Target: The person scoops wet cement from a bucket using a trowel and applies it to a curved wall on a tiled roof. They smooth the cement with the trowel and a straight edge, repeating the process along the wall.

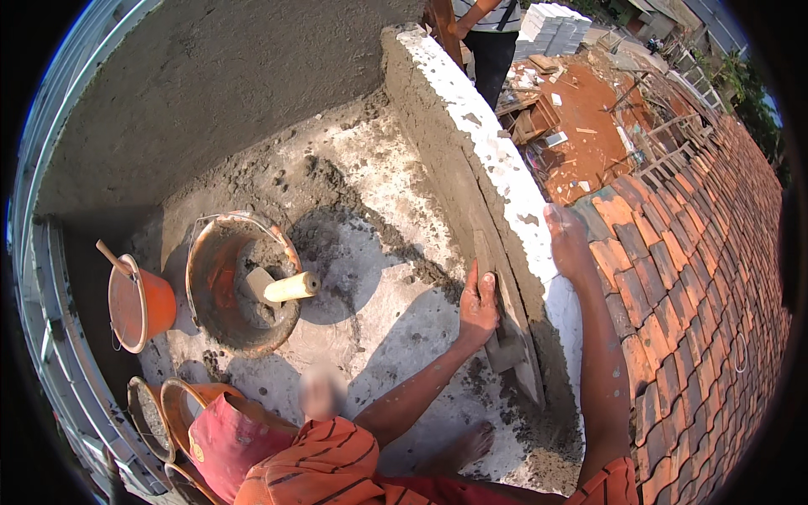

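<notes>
My left hand [480,313] is closed on the handle side of a long, mortar-smeared plastering float [515,324]. The float's face lies along the inner side of a low wall [438,130] coated in wet grey mortar. My right hand [569,242] rests on the white top edge [507,172] of that wall, with its fingers bent over it and no tool visible in it. To the left of my left hand, a large mortar-crusted orange bucket [202,261] holds grey mortar. A trowel with a pale wooden handle [293,288] lies across its mouth.
A smaller orange bucket [158,301] with a stick stands farther left; more buckets [151,417] are at the lower left. Dropped mortar [324,181] litters the pale floor. A plastered wall [244,67] rises behind. Roof tiles [699,320] slope away at right. Another person [488,42] stands beyond the wall.
</notes>
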`<state>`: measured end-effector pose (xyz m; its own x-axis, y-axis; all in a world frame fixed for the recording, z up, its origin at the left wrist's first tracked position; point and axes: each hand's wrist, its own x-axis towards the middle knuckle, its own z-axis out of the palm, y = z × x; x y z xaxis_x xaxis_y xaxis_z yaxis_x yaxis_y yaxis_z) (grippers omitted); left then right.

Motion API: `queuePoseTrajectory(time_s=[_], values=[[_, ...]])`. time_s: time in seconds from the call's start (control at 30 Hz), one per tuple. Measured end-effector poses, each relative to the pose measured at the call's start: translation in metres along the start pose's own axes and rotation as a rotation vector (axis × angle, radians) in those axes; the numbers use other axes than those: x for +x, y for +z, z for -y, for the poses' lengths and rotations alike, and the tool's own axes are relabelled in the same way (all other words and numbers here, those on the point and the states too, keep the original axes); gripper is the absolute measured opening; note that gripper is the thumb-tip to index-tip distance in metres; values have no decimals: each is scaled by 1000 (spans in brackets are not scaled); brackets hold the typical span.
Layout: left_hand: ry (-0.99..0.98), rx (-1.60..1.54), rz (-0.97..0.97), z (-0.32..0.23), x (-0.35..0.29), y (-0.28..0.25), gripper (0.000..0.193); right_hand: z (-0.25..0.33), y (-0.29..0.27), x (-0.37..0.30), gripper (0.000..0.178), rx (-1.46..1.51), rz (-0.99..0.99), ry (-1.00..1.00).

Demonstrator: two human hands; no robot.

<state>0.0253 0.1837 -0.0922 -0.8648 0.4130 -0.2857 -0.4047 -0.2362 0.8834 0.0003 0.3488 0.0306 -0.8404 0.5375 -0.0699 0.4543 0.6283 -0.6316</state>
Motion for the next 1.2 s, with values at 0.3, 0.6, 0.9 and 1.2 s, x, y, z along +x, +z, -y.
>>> queuePoseTrajectory(time_s=[0.3, 0.6, 0.9, 1.2], values=[[-9, 40, -30, -115, 263, -93, 37, 10, 5, 3, 51, -12, 39, 51], [8, -5, 83, -35, 75, -22, 60, -4, 1, 1, 52, 12, 2, 37], [-5, 43, -42, -116, 292, -93, 42, 4, 6, 2, 52, -41, 0, 20], [-36, 8, 15, -31, 164, -51, 59, -4, 0, 4, 53, 9, 47, 78]])
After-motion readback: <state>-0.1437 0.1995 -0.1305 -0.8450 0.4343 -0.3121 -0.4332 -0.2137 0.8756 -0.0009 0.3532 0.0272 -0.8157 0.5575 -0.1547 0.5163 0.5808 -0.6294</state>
